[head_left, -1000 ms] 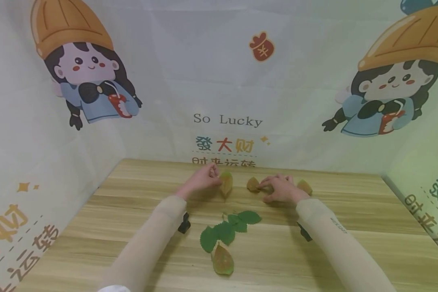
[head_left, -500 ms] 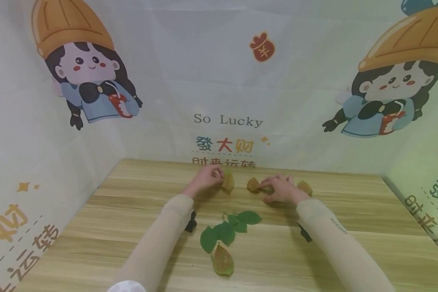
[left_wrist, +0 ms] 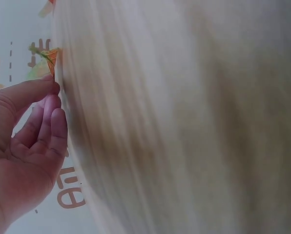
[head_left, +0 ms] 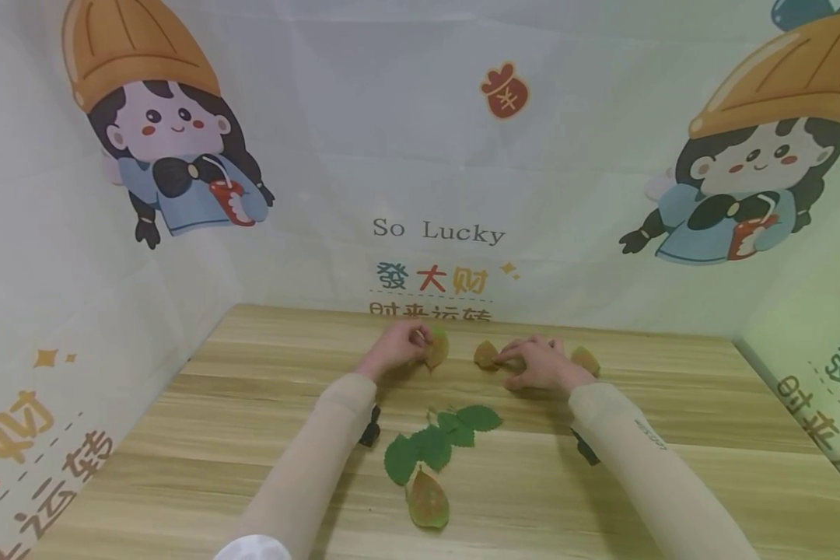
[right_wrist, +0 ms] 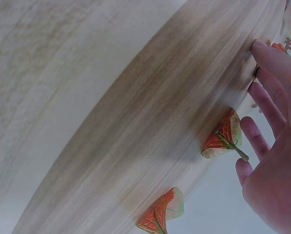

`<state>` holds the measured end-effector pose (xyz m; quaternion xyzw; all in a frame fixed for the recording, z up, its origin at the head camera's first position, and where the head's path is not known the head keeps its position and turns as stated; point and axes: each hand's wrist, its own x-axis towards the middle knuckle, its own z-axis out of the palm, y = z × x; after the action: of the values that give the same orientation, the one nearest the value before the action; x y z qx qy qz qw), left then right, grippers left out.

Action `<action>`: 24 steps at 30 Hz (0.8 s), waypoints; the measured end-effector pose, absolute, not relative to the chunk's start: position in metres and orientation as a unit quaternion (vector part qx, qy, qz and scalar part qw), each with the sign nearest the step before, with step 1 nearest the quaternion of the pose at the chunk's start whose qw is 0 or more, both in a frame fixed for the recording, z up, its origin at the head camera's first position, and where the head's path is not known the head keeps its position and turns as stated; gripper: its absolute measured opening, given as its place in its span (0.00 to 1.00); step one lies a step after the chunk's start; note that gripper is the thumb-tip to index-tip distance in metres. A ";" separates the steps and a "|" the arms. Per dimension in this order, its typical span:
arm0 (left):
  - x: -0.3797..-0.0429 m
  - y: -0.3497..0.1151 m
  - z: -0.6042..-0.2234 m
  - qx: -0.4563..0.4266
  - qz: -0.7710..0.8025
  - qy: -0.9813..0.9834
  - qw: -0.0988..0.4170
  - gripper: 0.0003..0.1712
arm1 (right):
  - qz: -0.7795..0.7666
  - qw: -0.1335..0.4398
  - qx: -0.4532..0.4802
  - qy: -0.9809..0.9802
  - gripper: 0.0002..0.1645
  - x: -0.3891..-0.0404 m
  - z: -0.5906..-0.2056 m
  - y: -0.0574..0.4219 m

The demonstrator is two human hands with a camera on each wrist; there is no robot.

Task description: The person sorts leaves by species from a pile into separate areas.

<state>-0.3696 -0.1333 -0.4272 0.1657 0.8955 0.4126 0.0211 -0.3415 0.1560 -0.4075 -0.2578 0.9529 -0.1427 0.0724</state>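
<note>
In the head view, my left hand (head_left: 400,346) pinches an orange-green leaf (head_left: 437,348) near the table's back edge. The left wrist view shows this leaf (left_wrist: 51,57) standing out from the tips of the thumb and index finger. My right hand (head_left: 540,363) lies low over the table, its fingers loosely bent and a fingertip touching a small brownish-orange leaf (head_left: 485,355). The thumb stays apart from that leaf. Beside the right hand lies another leaf (head_left: 586,360), partly covered by it. In the right wrist view, a red-orange leaf (right_wrist: 223,136) sits below the fingers.
Several overlapping green serrated leaves (head_left: 430,445) lie mid-table, with a larger brown-green leaf (head_left: 428,500) nearer the front. A second red-orange leaf (right_wrist: 160,212) shows low in the right wrist view. A printed cloth (head_left: 434,155) backs the wooden table (head_left: 504,498).
The left hand has shifted slightly right, and the leaf at its fingertips has turned and now shows less of its length. The right hand has stayed at the small leaf.
</note>
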 end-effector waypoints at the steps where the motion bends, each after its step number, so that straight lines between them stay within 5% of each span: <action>1: -0.369 -0.133 -0.427 0.165 0.408 0.898 0.022 0.14 | -0.143 0.072 -0.258 0.953 0.29 -0.341 -0.407 0.156; 24: -0.366 -0.127 -0.426 0.188 0.360 0.913 0.040 0.12 | -0.144 0.060 -0.260 0.953 0.29 -0.341 -0.409 0.156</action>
<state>-0.3662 -0.1268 -0.4256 0.1879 0.9130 0.3599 0.0405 -0.3412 0.1564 -0.4091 -0.2599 0.9530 -0.1440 0.0597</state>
